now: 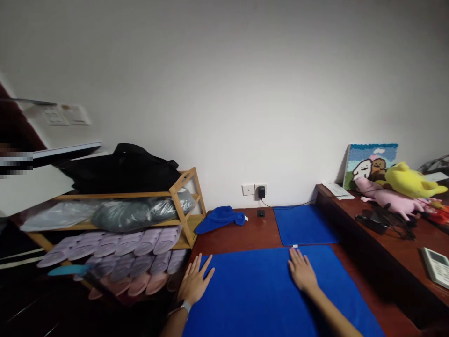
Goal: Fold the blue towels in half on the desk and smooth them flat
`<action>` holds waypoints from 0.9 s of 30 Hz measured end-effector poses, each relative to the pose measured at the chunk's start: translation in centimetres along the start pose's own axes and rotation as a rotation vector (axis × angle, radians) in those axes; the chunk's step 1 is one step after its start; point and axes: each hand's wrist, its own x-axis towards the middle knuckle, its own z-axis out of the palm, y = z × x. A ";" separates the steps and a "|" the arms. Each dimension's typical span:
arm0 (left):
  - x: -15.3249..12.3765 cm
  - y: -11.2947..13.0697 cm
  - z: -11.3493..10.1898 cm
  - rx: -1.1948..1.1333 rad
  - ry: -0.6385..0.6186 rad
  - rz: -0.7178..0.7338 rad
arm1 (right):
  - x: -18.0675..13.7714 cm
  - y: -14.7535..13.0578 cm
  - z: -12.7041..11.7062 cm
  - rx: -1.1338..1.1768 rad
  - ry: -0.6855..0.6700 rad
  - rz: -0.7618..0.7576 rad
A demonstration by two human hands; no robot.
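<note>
A large blue towel (259, 290) lies spread flat on the reddish wooden floor (245, 234) in front of me. My left hand (194, 281) rests flat on its far left corner, fingers spread, with a watch on the wrist. My right hand (301, 271) lies flat near the towel's far edge, fingers stretched out, just below a small white tag (295, 245). A second blue towel (303, 224) lies flat beyond it, and a crumpled blue towel (220, 217) sits to the left of that.
A wooden rack (182, 196) at left holds several pairs of purple and pink slippers (133, 248), bagged items and a black bag (122, 168). A raised wooden ledge (351, 210) at right carries plush toys (403, 187), a picture, cables and a remote (437, 267). A charger is plugged into a wall socket (261, 191).
</note>
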 end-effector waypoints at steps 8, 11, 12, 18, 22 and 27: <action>0.1 0.2 -0.3 0.003 -0.017 0.001 | 0.8 16.5 -0.5 -0.137 0.057 0.235; 0.0 0.3 -0.4 -0.005 -0.026 -0.003 | 0.6 16.3 -0.3 -0.147 0.055 0.230; 0.0 0.3 -0.5 -0.005 -0.026 -0.004 | 0.5 16.0 -0.4 -0.148 0.048 0.236; -0.2 0.3 -0.5 -0.007 -0.013 0.006 | 0.6 14.0 -4.3 -0.118 -0.024 0.284; -0.4 0.2 -0.3 -0.016 -0.002 0.016 | 0.6 8.1 -6.1 -0.091 0.010 0.135; -0.4 0.4 -0.7 -0.027 0.002 0.014 | -0.3 -6.7 -3.1 0.006 0.009 -0.255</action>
